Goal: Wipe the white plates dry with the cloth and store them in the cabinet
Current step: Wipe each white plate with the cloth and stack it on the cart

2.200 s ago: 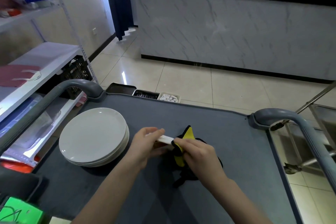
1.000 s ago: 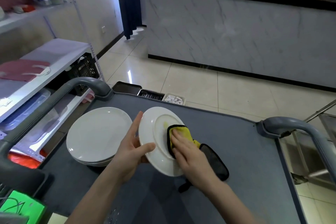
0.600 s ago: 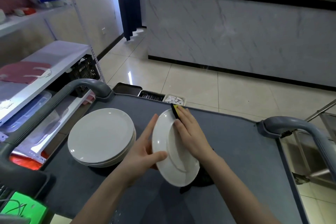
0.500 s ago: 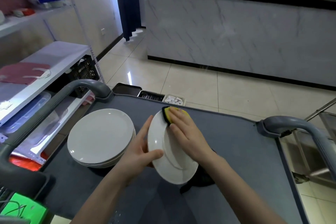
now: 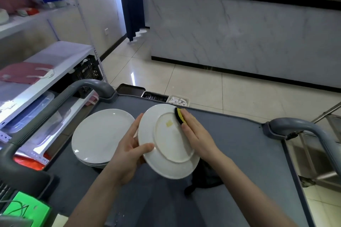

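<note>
White plate (image 5: 169, 142) mid-frame is only rim-pinched by the left hand (image 5: 127, 151), so the flat-fingered right hand (image 5: 195, 132) shoving the cloth (image 5: 179, 116) could pop it loose.

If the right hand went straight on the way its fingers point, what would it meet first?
Likely the right hand and cloth clear the plate, then reach the packet bin; depth is unclear.

We see a smooth, glossy white plate (image 5: 166, 145), a soft yellow cloth (image 5: 179, 117) at its one o'clock rim, a matt grey counter (image 5: 243, 153), and glossy floor tiles (image 5: 203, 88) beyond.
</note>
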`<state>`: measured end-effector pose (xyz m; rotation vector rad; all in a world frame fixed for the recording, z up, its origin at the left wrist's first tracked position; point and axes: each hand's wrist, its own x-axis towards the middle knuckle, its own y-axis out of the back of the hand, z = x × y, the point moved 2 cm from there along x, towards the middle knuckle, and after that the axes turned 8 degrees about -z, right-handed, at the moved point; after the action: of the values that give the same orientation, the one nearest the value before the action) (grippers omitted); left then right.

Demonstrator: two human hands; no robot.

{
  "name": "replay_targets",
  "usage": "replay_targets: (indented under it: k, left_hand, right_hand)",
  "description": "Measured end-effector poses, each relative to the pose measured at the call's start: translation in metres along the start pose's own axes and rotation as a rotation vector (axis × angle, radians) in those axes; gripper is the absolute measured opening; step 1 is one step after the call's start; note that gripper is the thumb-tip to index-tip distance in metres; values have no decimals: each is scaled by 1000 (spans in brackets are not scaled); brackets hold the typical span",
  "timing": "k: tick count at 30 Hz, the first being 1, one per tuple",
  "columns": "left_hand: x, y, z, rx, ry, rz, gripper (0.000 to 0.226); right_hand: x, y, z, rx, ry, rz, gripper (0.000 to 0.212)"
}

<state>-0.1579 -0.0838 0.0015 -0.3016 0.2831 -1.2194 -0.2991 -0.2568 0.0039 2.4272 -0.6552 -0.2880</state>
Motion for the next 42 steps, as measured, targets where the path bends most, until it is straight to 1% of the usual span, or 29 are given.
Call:
replay_targets:
  k: [3, 7, 11, 14, 17, 20, 23, 26, 29, 31, 32, 36, 38, 40, 42]
  left_hand:
    - [-1, 6, 7, -15, -38, 41, 78]
    - [3, 4, 15, 6, -60, 55, 78]
    - [3, 10, 22, -34, -47, 111, 79]
    - [0, 18, 28, -31, -48, 151, 82]
    - [-2, 18, 30, -24, -46, 185, 85]
    - [-2, 10, 28, -16, -21, 165, 85]
    - [-2, 2, 27, -34, -11, 163, 84]
    - [0, 2, 31, -42, -31, 220, 81]
    - [2, 7, 34, -61, -33, 305, 77]
    - [5, 10, 36, -82, -39, 361, 76]
    - [6, 11, 37, -92, -44, 383, 75]
    - [15, 4, 35, -184, -21, 414, 58]
    - [22, -4, 34, -214, 2, 400, 51]
    - [29, -14, 31, -227, 33, 371, 41]
    - [37, -25, 28, -201, 78, 333, 24]
  right_hand:
    - [-21, -17, 7, -27, 31, -34, 49]
    - [-25, -36, -23, -119, 122, -91, 50]
    - [-34, -48, -51, -260, 286, -112, 50]
    - [-46, -48, -47, -319, 335, -100, 48]
    - [-53, -41, -30, -289, 298, -57, 48]
    - [-47, -35, -13, -229, 172, -40, 52]
    - [-34, -29, -7, -97, 47, 3, 52]
    - [-31, -25, -2, -11, -8, 21, 52]
    - [-40, -23, 10, -75, -68, -6, 54]
    - [-48, -20, 16, -183, -80, 51, 57]
    - [-51, -19, 16, -225, -46, 100, 58]
    - [-59, -18, 2, -334, 178, 265, 56]
    - [-62, -11, -1, -360, 219, 411, 45]
    - [-68, -1, -1, -340, 220, 525, 30]
    - [-76, 10, 0, -314, 201, 588, 30]
